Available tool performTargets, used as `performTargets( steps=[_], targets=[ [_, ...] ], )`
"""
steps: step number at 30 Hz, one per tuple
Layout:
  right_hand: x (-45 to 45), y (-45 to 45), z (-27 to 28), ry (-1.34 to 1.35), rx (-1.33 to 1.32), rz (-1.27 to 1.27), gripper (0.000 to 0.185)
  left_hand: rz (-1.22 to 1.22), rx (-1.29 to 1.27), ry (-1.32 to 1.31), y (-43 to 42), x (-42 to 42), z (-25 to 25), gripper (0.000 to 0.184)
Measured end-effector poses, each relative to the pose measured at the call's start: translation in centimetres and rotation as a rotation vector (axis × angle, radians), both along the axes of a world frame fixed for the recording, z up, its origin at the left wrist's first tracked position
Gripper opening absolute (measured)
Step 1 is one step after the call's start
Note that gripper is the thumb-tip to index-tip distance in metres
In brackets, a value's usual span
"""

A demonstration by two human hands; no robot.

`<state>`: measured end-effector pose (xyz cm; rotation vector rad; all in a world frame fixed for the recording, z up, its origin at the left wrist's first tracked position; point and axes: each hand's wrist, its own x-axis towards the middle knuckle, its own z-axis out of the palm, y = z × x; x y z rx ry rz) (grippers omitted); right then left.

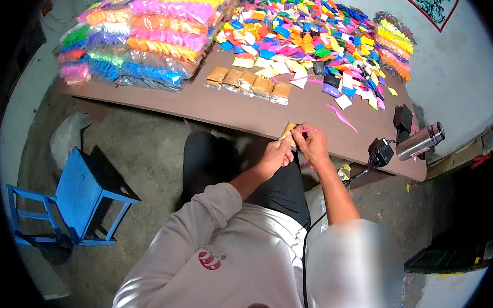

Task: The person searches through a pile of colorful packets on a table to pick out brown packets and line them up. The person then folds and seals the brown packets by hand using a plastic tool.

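Just off the table's front edge, my left hand [278, 157] pinches a small brown packet [289, 131] from its lower left side. My right hand [312, 145] is closed at the packet's right side, with a thin pink strip [308, 130] between its fingers. The two hands nearly touch. Behind them on the brown table [204, 109] lies a row of several brown packets [247, 81] in clear wrapping. A pink plastic tool [342, 118] lies to the right of that row.
Stacked bags of coloured packets [152, 34] stand at the back left, beside a large loose pile [301, 35]. A steel flask [420, 142] and black adapters [381, 152] are at the right. A blue stool [80, 191] stands on the floor at left.
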<state>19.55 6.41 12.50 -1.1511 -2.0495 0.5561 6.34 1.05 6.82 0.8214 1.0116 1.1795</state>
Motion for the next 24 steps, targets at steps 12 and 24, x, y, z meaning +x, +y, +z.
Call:
performTargets(
  steps=[12, 24],
  targets=[
    [-1.3, 0.3, 1.8, -0.141, 0.014, 0.018, 0.016, -0.023, 0.012, -0.035, -0.5, -0.4, -0.1, 0.042],
    [2.1, 2.8, 0.2, 0.522, -0.537, 0.105, 0.015, -0.026, -0.060, -0.159, -0.8, -0.8, 0.0, 0.042]
  ],
)
